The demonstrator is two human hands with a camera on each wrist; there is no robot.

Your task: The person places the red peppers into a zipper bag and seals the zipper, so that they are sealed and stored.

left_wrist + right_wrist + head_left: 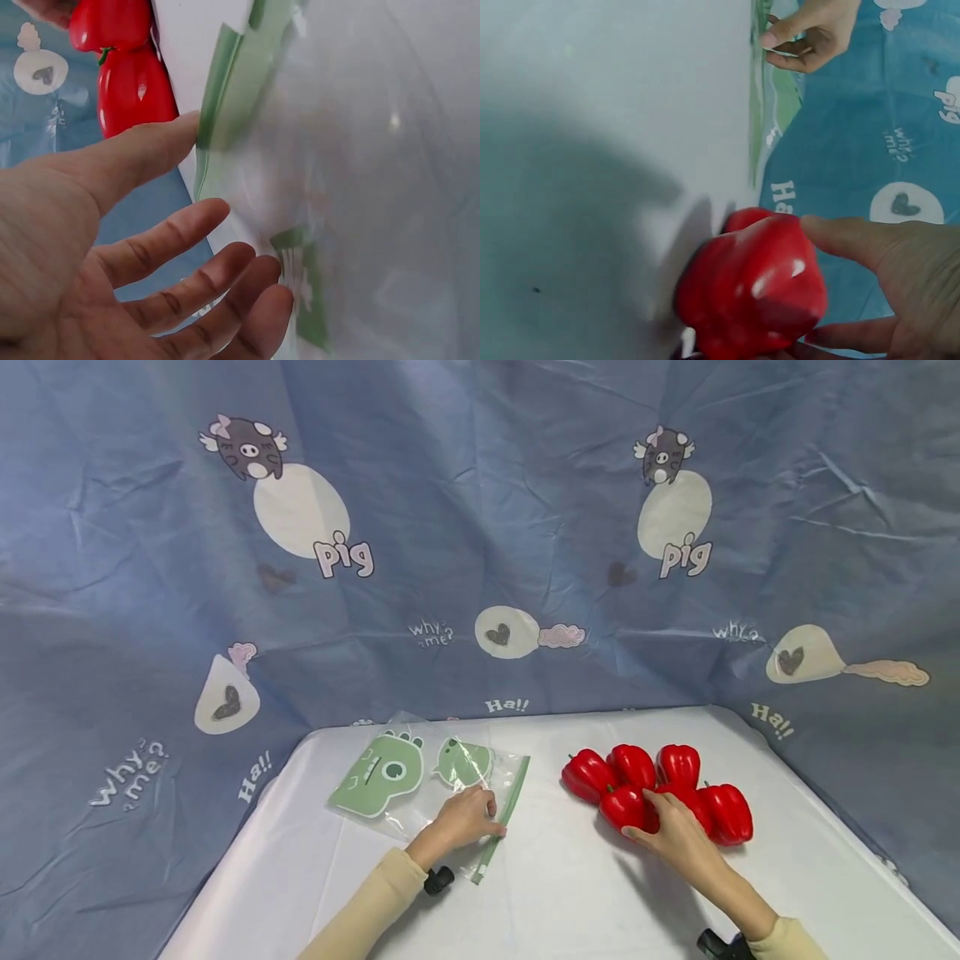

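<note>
A clear zip bag (517, 785) with a green zipper edge and green cartoon prints lies flat on the left of the table. My left hand (467, 817) is over its zipper side; in the left wrist view the thumb tip meets the green strip while the other fingers are spread and loosely bent. Several red bell peppers (588, 775) are grouped on the right. My right hand (678, 835) holds the front bell pepper (754, 289) between thumb and fingers, with the thumb on one side and the fingers on the other. Its far side is hidden.
A white cloth covers the table (555, 902). Behind it hangs a blue curtain (450, 527) printed with pigs and lettering. The other peppers sit close behind and beside the held one.
</note>
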